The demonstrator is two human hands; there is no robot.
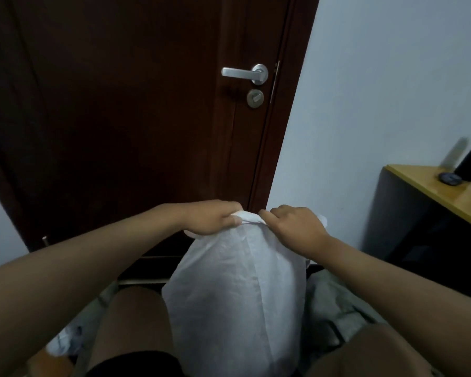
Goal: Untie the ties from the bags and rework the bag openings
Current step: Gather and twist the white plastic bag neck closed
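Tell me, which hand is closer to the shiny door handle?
Left. In this view the left hand grips the white bag's top almost straight below the door handle. The right hand pinches the same top further right, a little farther off. The gap is small.

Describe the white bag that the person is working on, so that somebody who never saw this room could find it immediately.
Start from the dark brown door with the silver lever handle. Directly below it, between the person's knees, stands the tall white bag. The left hand and the right hand both pinch its gathered top; the crumpled white plastic at lower left lies untouched.
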